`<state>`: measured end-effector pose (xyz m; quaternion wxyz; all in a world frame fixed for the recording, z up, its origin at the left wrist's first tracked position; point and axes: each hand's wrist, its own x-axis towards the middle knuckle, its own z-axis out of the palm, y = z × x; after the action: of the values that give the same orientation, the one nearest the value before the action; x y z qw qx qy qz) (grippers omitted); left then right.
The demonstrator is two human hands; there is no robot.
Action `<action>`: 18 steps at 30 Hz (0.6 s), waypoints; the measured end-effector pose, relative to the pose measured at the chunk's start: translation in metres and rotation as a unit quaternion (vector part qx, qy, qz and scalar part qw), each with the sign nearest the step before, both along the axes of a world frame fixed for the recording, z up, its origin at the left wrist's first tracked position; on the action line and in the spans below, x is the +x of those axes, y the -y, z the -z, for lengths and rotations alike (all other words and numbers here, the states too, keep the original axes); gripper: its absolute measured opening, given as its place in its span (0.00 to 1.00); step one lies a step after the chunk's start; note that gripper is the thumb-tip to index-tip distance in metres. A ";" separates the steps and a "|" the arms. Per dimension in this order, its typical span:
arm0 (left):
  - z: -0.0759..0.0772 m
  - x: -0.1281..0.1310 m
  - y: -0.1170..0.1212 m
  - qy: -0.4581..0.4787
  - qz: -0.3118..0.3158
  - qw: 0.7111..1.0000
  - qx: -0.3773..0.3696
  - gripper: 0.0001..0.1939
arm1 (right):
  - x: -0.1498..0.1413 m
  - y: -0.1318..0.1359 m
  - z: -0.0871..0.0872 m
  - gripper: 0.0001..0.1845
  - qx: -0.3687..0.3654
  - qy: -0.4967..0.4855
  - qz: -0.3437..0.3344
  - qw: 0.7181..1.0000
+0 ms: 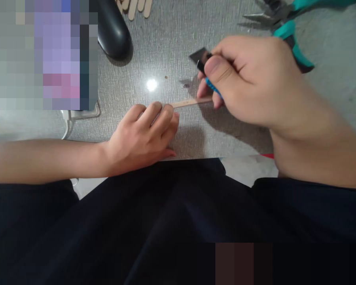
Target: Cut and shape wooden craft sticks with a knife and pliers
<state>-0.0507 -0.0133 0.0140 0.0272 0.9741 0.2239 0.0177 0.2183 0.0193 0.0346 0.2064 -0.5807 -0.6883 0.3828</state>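
Curled over one end of a thin wooden craft stick [188,103], my left hand [146,136] presses it against the grey tabletop near the front edge. The stick's other end runs under the fingers of my right hand [252,83]. That hand is closed around a blue and black utility knife [199,59], with its blade sticking out to the upper left. The blade is raised and apart from the stick. Most of the knife's handle is hidden in my palm.
Teal-handled pliers [290,29] lie at the upper right, behind my right hand. Several craft sticks [133,8] and a smooth black case-like object [115,33] are at the top. A white cable [67,128] runs on the left, by a blurred-out patch.
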 end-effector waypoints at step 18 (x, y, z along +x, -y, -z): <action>0.030 -0.006 -0.006 0.028 0.000 0.985 -0.173 0.55 | 0.020 0.017 -0.005 0.11 -0.288 -0.055 -0.020 0.956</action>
<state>-0.0565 -0.0073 -0.0160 0.2016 0.9537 0.2231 0.0058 0.2378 0.0027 0.0392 0.0600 -0.5796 -0.5477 0.6005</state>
